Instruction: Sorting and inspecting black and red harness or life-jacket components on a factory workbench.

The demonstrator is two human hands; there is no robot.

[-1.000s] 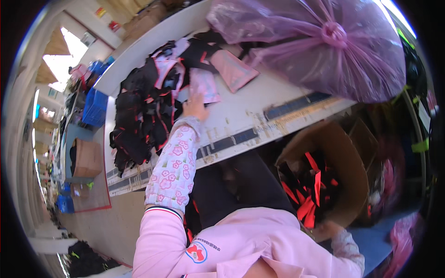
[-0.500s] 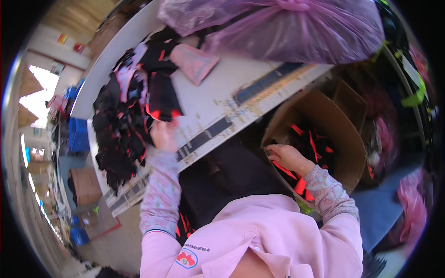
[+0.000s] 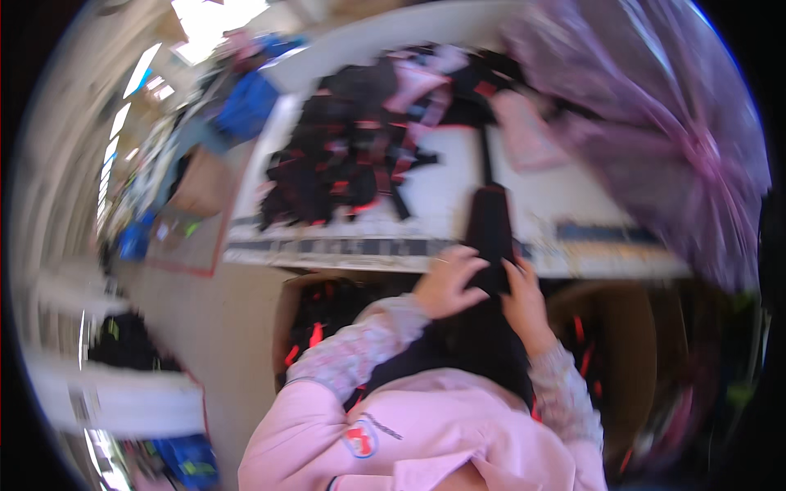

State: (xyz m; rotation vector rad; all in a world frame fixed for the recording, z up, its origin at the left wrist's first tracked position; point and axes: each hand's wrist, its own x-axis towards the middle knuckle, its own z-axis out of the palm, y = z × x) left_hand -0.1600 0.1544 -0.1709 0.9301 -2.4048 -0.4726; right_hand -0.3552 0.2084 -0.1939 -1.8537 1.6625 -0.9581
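Note:
A long black fabric piece (image 3: pixel 490 221) with red along its edge lies over the table's front edge. From its far end a narrow black strap (image 3: pixel 486 155) runs toward the back. My right hand (image 3: pixel 526 304) pinches the piece's right edge. On the other side is my left hand (image 3: pixel 446 282), its fingers stretched apart, by the left edge. Whether its fingertips touch the fabric is blurred. Left of both hands, a heap of black pieces with red trim (image 3: pixel 336 155) covers part of the white table (image 3: pixel 565 196).
A large tied purple plastic bag (image 3: pixel 655 139) sits at the table's right. Beside it lies a pink fabric piece (image 3: pixel 528 131). Below the table edge stand a cardboard box (image 3: pixel 639 327) on the right and another box (image 3: pixel 286 315) on the left, both with black and red pieces.
My left hand has come from the heap toward my middle. My right hand has left the right box's rim and now grips the black piece. The view has turned left.

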